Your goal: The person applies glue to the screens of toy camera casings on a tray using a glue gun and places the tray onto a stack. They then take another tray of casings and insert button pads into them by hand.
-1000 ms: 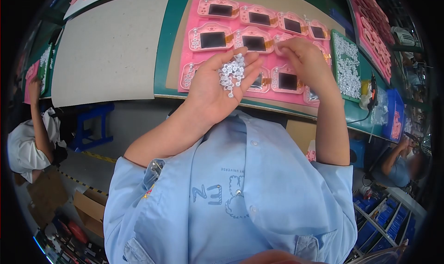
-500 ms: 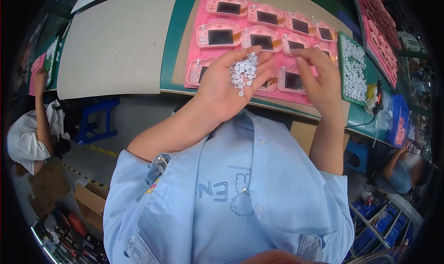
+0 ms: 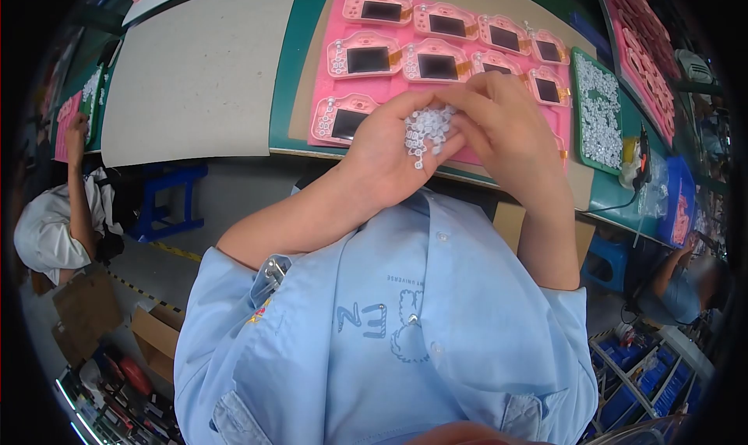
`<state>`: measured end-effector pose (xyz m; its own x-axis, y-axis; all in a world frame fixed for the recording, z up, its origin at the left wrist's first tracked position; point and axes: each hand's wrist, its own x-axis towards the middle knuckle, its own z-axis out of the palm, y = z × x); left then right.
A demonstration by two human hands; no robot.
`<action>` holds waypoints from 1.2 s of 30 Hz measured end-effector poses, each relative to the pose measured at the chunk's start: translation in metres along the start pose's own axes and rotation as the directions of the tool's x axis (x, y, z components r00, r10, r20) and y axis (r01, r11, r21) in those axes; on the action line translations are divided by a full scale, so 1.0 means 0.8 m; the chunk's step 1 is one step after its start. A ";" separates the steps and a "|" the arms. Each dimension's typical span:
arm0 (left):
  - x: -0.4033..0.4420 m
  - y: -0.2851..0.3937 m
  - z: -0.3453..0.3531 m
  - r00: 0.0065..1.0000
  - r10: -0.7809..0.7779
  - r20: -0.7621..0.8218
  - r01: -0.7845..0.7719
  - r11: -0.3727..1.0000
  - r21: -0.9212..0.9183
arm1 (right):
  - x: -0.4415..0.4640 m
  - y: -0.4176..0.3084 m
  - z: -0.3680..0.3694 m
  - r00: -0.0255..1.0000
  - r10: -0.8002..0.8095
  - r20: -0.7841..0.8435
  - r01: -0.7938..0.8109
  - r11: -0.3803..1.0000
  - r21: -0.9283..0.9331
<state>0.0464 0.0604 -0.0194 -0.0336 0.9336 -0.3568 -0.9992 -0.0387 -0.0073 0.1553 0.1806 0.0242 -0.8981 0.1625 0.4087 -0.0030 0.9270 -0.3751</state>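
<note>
My left hand point(image 3: 382, 153) is palm up, cupped under a loose pile of small translucent white button pieces point(image 3: 427, 131). Over its fingers reaches my right hand point(image 3: 510, 129), with bent fingertips drawn together at the pile's right edge. Whether a piece is between those fingertips is hidden. Behind both hands lies a pink mat point(image 3: 315, 86) bearing rows of pink handheld game console shells point(image 3: 362, 81), each with a dark screen point(image 3: 367, 60). Small pale buttons sit in the left side of some shells. My hands cover part of the front row.
A green tray point(image 3: 578, 106) full of similar white pieces stands right of the mat. Beyond it are a blue bin point(image 3: 680, 196) and a cable. Grey board point(image 3: 195, 71) covers the table at left. Other people work at far left point(image 3: 54, 227) and far right point(image 3: 678, 289).
My right hand has moved left from over the shells to the pile in my left palm. My left hand has shifted slightly right and down.
</note>
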 end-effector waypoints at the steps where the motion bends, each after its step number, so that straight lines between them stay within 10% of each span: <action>1: 0.000 -0.004 0.005 0.994 0.064 -0.088 -0.060 0.997 0.041 | -0.002 0.002 -0.002 1.000 -0.001 0.014 0.001 1.000 0.002; 13: 0.004 -0.003 0.002 0.999 -0.004 -0.054 0.009 0.996 0.083 | -0.011 -0.002 -0.016 0.962 0.274 0.013 -0.264 0.911 0.318; 28: 0.002 -0.002 0.010 0.994 0.004 -0.109 0.003 0.998 0.066 | -0.028 0.018 -0.032 0.983 0.181 -0.008 -0.179 0.975 0.129; 34: 0.001 0.001 0.007 0.996 0.024 -0.085 -0.016 0.995 0.098 | -0.039 0.095 -0.058 0.743 0.647 -0.170 -0.637 0.762 0.116; 36: 0.002 0.001 0.006 0.996 0.026 -0.088 -0.017 0.995 0.098 | -0.048 0.120 -0.052 0.806 0.565 -0.174 -0.581 0.812 -0.054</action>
<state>0.0458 0.0637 -0.0157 -0.0574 0.8973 -0.4376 -0.9957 -0.0194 0.0907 0.2080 0.2778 0.0071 -0.6491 0.7140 0.2626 0.5430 0.6766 -0.4973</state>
